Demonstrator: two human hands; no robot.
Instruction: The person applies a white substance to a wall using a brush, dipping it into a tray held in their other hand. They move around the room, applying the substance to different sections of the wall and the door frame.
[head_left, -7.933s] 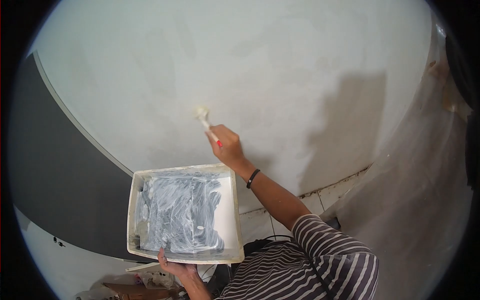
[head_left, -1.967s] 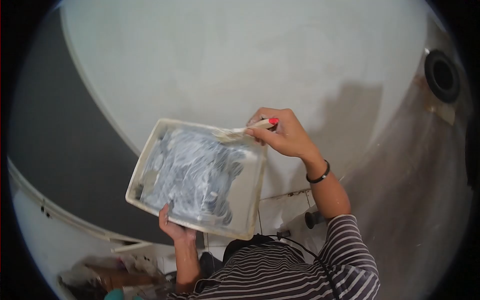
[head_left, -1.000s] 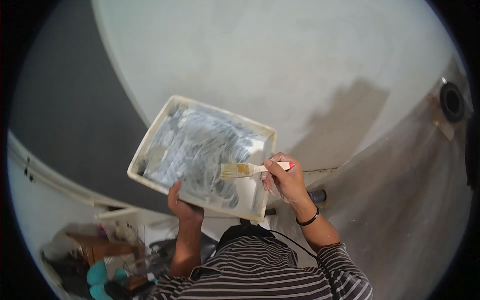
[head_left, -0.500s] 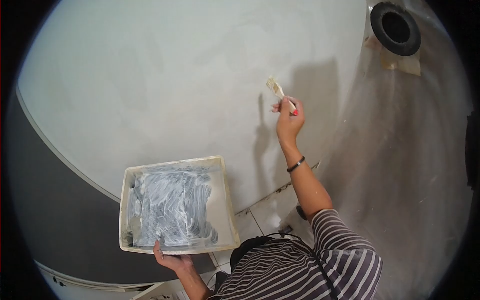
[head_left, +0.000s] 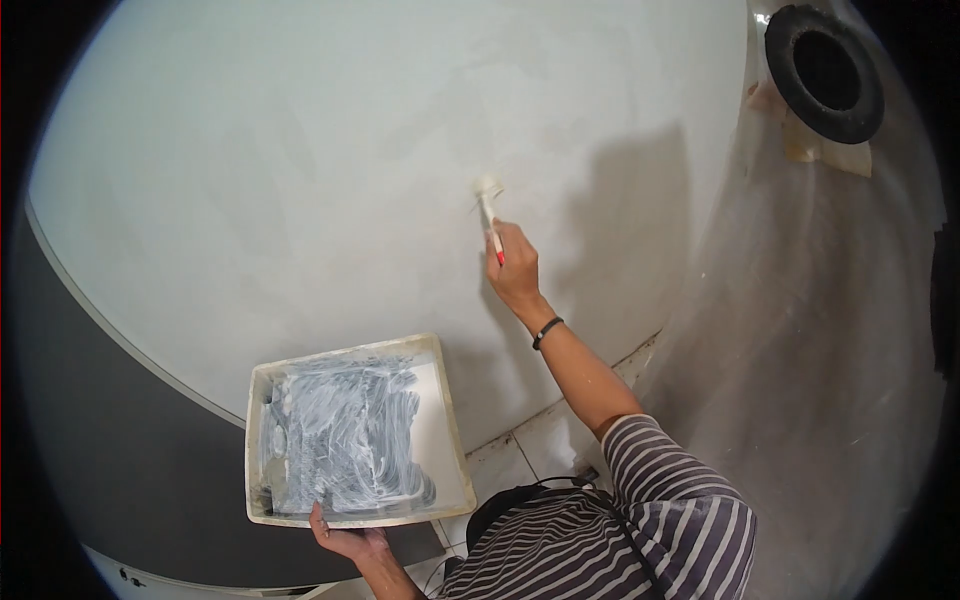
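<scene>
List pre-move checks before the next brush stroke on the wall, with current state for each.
1. Right hand grips the paintbrush by its handle: ok.
2. Bristles touching the white wall: ok, the tip looks pressed to it.
3. Paint load on the bristles: cannot tell, too small.
4. Left hand supports the paint tray at its near edge: ok.
5. Tray holds paint: ok, streaked white across its bed.
6. Tray level: cannot tell from this view.
</scene>
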